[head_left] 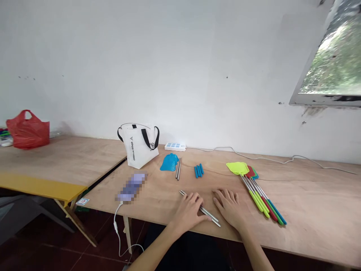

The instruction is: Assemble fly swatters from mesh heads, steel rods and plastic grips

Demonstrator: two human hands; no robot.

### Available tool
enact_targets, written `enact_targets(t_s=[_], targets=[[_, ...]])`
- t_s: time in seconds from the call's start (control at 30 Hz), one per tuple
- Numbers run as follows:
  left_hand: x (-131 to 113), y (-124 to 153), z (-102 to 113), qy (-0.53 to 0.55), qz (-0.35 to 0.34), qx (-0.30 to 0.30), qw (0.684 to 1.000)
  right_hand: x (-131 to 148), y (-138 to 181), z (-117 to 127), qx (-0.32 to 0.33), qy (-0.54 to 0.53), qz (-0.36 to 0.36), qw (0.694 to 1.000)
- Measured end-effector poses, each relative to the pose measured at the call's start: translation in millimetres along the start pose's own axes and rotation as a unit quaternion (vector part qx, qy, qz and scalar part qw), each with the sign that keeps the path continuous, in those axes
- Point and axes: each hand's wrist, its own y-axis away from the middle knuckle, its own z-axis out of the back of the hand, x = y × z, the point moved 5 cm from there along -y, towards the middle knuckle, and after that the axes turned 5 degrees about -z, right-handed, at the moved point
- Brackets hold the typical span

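Note:
My left hand [189, 210] is curled over thin metal tubes [211, 215] near the table's front edge, fingers on the far side and thumb on the near side. The tubes stick out past both sides of the hand. To its right, my right hand [229, 207] lies flat on the wood with its fingers apart and nothing in it. Beyond the hands are short blue handle grips [199, 171], more metal tubes [178, 169] and blue perforated fly swatter heads [169, 162]. Several fly swatters [258, 195] with yellow, red, green and blue grips lie right of my right hand.
A white tote bag [141, 148] stands at the back left, beside a white power strip [175, 146] whose cord runs along the wall. A blurred phone [132, 187] with a cable [115, 226] lies left. A red plastic bag [29, 130] sits on another table [84, 152].

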Motion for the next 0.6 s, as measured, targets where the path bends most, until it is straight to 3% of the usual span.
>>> enact_targets(t_s=[0.13,0.33,0.6], targets=[[40.5,7.2,15.0,-0.039,0.098,-0.033,0.994,-0.3,0.3,-0.8,-0.003,0.002,0.001,1.0],[87.4,15.2,33.0,-0.005,0.131,-0.039,0.991,-1.3,-0.3,-0.6,0.005,0.003,-0.002,1.0],[90.1,16.2,26.1,-0.017,0.128,-0.069,0.989,2.7,-6.8,-5.1,0.005,0.071,-0.009,0.997]])
